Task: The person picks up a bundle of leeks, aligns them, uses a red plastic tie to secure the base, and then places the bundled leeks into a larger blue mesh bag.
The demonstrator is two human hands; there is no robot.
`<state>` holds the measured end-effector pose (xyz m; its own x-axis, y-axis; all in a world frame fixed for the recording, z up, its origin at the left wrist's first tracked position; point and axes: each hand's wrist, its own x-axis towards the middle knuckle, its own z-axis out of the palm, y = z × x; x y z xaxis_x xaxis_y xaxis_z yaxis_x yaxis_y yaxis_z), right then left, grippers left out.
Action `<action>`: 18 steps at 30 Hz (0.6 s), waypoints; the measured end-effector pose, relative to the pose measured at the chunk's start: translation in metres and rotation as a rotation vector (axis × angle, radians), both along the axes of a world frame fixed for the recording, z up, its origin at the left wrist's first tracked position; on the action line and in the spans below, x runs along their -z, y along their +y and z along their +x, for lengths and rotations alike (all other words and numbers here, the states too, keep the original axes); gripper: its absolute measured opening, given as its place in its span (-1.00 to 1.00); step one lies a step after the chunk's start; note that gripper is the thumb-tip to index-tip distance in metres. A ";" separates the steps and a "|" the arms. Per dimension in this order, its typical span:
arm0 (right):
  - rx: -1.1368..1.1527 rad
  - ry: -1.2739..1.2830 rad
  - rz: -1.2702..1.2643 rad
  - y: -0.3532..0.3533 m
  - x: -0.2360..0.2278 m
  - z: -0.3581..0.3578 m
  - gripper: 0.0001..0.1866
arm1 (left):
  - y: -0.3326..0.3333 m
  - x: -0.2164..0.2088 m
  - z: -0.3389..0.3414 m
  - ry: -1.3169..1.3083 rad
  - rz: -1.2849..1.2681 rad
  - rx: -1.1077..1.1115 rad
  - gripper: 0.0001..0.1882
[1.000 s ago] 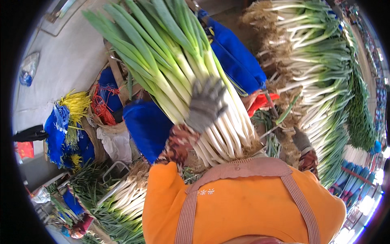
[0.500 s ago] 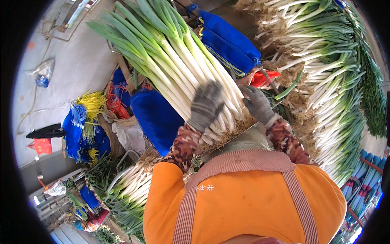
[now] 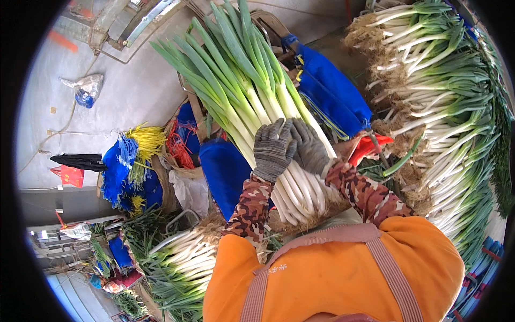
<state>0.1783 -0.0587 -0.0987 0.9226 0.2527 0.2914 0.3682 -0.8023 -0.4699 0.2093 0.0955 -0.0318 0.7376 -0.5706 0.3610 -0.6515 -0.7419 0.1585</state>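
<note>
Nearest: orange garment [image 3: 332,273] with checked brownish straps [image 3: 394,279]; camouflage sleeves [image 3: 249,206] run forward from it.

Both hands in dark grey gloves. Left hand [image 3: 273,151] lies palm down on a large leek bundle [image 3: 260,110], fingers extended, not curled around it. Right hand [image 3: 311,150] just beside it, also flat on the white stalks, fingers slanting up toward the left one, spread rather than gripping; some of its fingertips are hard to make out.

Bundle slants away from the body: roots [image 3: 335,204] close to the garment, green tops far end, up and left. Blue padded piece [image 3: 228,174] to its left; another blue padded piece [image 3: 335,91] to its right, red material [image 3: 370,145] below that one.

Lower left, a second leek pile [image 3: 185,263]. Right side, a long leek stack [image 3: 440,118], roots facing inward.

Farther left: white sack [image 3: 191,193], red strands [image 3: 178,147], yellow strands [image 3: 147,141].

Farthest: pale wall [image 3: 134,91], a clear plastic bag [image 3: 88,91] against it.
</note>
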 end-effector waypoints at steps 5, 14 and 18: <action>-0.014 0.176 -0.162 0.008 -0.005 -0.002 -0.22 | 0.001 0.020 0.043 0.050 0.085 0.005 -0.27; 0.015 0.078 -0.116 0.008 0.008 0.004 -0.27 | -0.007 0.026 0.046 0.087 0.171 -0.040 -0.25; -0.084 0.090 -0.241 -0.008 -0.015 -0.019 -0.38 | -0.013 0.035 0.001 0.140 0.223 0.021 -0.19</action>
<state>0.1590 -0.0663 -0.0835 0.9149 0.3819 0.1310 0.4037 -0.8633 -0.3028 0.2107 0.0826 -0.0666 0.7584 -0.6407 0.1199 -0.6507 -0.7549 0.0817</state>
